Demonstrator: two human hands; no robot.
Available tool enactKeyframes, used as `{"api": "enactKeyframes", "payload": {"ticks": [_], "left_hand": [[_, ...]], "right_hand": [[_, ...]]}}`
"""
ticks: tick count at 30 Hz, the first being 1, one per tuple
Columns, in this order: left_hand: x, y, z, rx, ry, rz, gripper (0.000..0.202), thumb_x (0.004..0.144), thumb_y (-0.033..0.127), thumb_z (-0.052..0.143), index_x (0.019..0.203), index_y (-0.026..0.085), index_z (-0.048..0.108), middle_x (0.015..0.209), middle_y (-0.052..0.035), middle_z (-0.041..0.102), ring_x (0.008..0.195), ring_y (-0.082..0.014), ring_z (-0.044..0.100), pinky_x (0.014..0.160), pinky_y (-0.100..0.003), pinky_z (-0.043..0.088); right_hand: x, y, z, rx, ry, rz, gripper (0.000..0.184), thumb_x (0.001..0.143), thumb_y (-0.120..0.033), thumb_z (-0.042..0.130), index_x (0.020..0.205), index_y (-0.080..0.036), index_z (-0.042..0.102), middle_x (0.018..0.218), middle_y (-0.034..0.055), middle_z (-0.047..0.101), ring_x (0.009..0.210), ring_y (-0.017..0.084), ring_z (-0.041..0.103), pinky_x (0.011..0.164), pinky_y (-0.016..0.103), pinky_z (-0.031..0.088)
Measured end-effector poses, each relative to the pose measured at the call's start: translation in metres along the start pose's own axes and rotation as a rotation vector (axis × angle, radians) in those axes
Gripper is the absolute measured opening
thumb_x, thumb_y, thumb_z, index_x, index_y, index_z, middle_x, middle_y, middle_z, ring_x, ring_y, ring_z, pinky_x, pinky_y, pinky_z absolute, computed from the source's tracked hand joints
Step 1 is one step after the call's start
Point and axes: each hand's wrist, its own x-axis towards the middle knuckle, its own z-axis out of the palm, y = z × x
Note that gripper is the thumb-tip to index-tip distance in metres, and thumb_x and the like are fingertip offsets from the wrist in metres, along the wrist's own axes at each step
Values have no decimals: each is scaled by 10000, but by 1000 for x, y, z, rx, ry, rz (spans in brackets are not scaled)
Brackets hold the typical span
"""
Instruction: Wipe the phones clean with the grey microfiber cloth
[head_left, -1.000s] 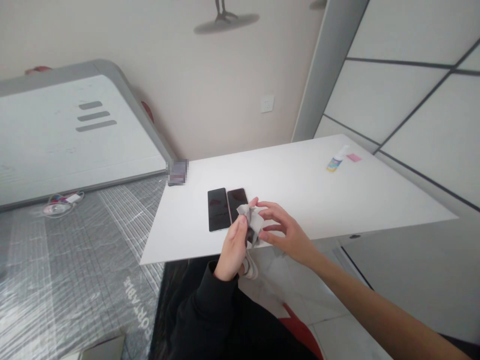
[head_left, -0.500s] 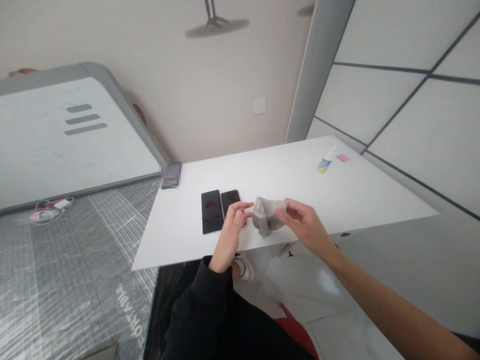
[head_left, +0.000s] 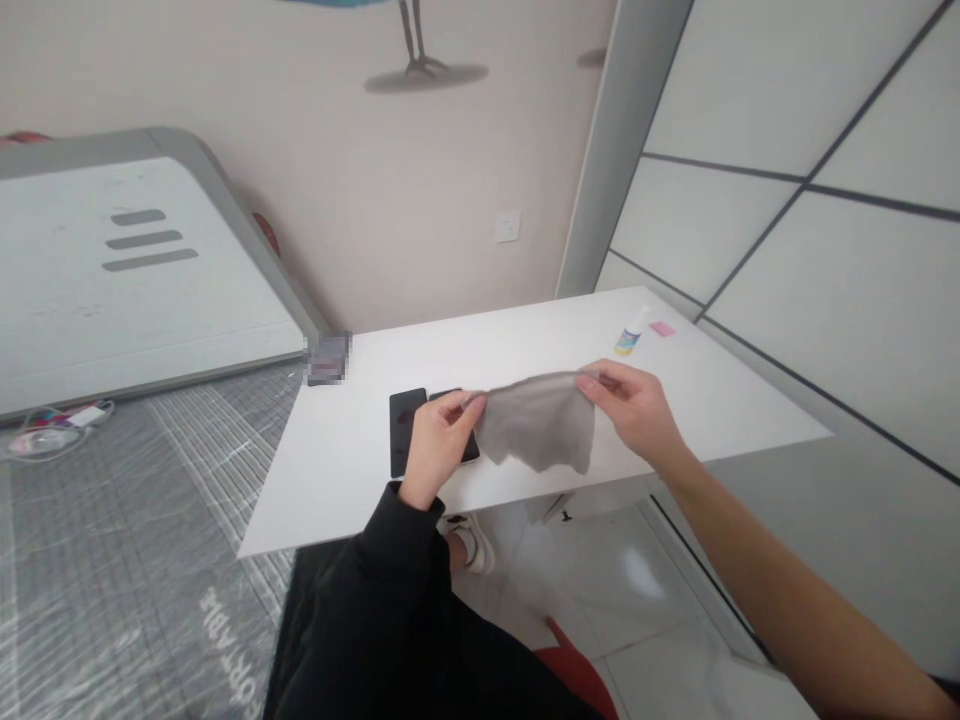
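A thin grey cloth hangs spread between my two hands above the front of the white table. My left hand pinches its left top corner between thumb and fingers. At the right top corner, my right hand grips the cloth the same way. The upper edge is stretched nearly straight, and the lower edge hangs loose and wavy. Beneath and behind my left hand lie two dark phones side by side; the left phone shows more, while the right phone is mostly covered by my hand.
The white table reaches to the wall. A small bottle with a blue and yellow label and a pink slip lie at its back right. A blurred-out item sits at the back left corner. A plastic-wrapped mattress is on the left.
The cloth was bunched in my right hand and now hangs stretched between both hands. My left hand has closed on its corner. The view has shifted slightly.
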Motion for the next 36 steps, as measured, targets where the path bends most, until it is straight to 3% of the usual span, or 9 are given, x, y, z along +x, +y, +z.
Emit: {"api": "enactKeyframes", "payload": {"ticks": [6, 9, 11, 15, 20, 23, 27, 31, 36], "left_hand": [[41, 25, -3, 372, -25, 423, 226, 972, 266, 611, 1082, 250, 807, 1230, -50, 789, 1176, -235, 706, 1096, -434, 512], [26, 7, -6, 621, -152, 497, 274, 1005, 227, 573, 1183, 255, 780, 1347, -71, 738, 1233, -241, 684, 1084, -449, 535], [7, -11, -9, 808, -362, 462, 275, 999, 227, 595, 1214, 249, 765, 1398, -89, 707, 1274, -268, 667, 1119, -499, 512], [-21, -31, -10, 973, -589, 385, 411, 951, 456, 682, 1310, 256, 704, 1488, -120, 636, 1423, -328, 555, 1204, -626, 386], [-2, -33, 10, 1078, -422, 332, 554, 1025, 478, 539, 1494, 182, 539, 1565, -178, 548, 1471, -319, 499, 1234, -583, 344], [16, -40, 26, 1173, -449, 294, 706, 968, 556, 606, 1525, 135, 499, 1593, -229, 492, 1523, -383, 413, 1238, -620, 305], [22, -47, 28, 1223, -406, 265, 797, 951, 627, 583, 1531, 88, 484, 1595, -286, 453, 1549, -447, 335, 1235, -704, 216], [7, -51, -8, 1228, -197, 212, 699, 1053, 552, 373, 1587, 102, 394, 1669, -250, 350, 1571, -391, 317, 1238, -696, 226], [-20, -78, -74, 1074, 201, -148, 660, 1068, 510, 254, 1565, 117, 438, 1693, -250, 302, 1567, -459, 286, 1182, -759, 266]], "right_hand": [[46, 21, -22, -75, 60, -137, 323, 901, -558, 679, 895, -257, 798, 1007, 77, 811, 1021, 288, 733, 966, 474, 568], [27, 41, -35, -213, -137, -217, 310, 996, -491, 582, 1012, -283, 811, 1107, 75, 816, 1157, 277, 711, 1092, 523, 515], [2, 57, -41, -298, -306, -223, 330, 1024, -473, 539, 1043, -291, 815, 1125, 72, 818, 1192, 273, 701, 1102, 545, 515], [-38, 77, -40, -380, -499, -190, 258, 922, -499, 706, 1035, -298, 822, 1133, 56, 822, 1216, 305, 698, 1143, 602, 473], [-24, 87, -12, -544, -519, -140, 414, 1057, -434, 462, 1370, -266, 676, 1480, 78, 655, 1439, 229, 540, 1268, 519, 314], [-4, 98, 10, -597, -491, -111, 534, 1015, -497, 530, 1481, -238, 571, 1614, 121, 507, 1527, 294, 425, 1269, 596, 246], [2, 112, 13, -589, -357, -52, 543, 949, -523, 611, 1406, -230, 626, 1597, 132, 528, 1532, 341, 406, 1263, 619, 219], [3, 117, -22, -522, -5, 44, 475, 1009, -473, 451, 1357, -186, 600, 1524, 182, 571, 1474, 298, 464, 1244, 550, 289], [44, 117, -65, -369, 395, 209, 674, 946, -424, 489, 1511, -122, 283, 1609, 279, 338, 1486, 334, 346, 1218, 603, 236]]}}
